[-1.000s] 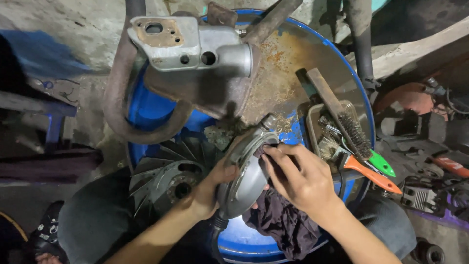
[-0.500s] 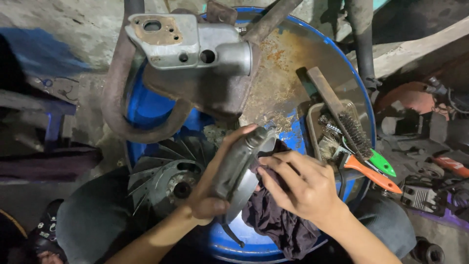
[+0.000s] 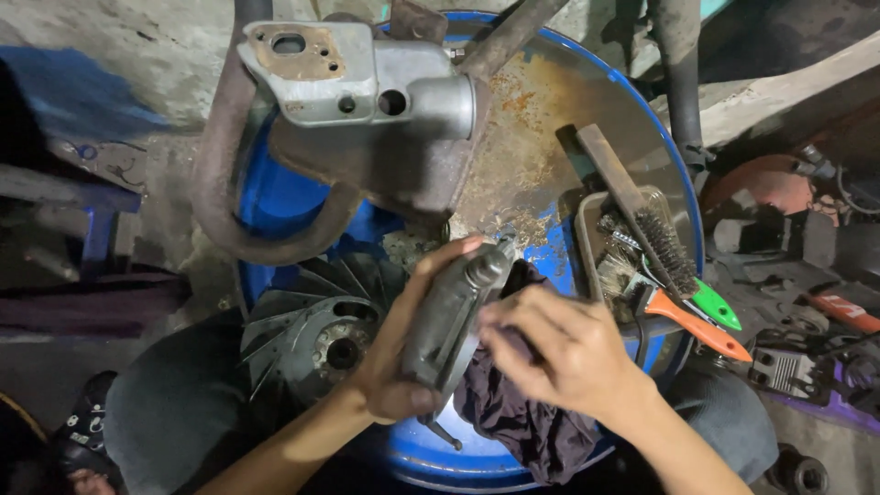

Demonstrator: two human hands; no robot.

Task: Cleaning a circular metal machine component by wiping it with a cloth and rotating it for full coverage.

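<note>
My left hand (image 3: 396,359) grips a dark, greasy metal engine part (image 3: 449,316), held upright on edge over a rusty blue drum lid (image 3: 550,128). My right hand (image 3: 559,353) presses a dark purple rag (image 3: 518,412) against the part's right side. The rag hangs down below my right hand, over the drum's near rim.
A finned grey flywheel fan (image 3: 316,325) lies left of my hands. A silver engine casting with a curved pipe (image 3: 357,87) sits at the drum's back. A wire brush (image 3: 642,220), an orange-handled tool (image 3: 697,325) and a green-handled tool (image 3: 715,302) rest in a tray at right.
The metal part has been turned from lying flatter to standing on edge in my left hand. My right hand with the rag has shifted down its right side.
</note>
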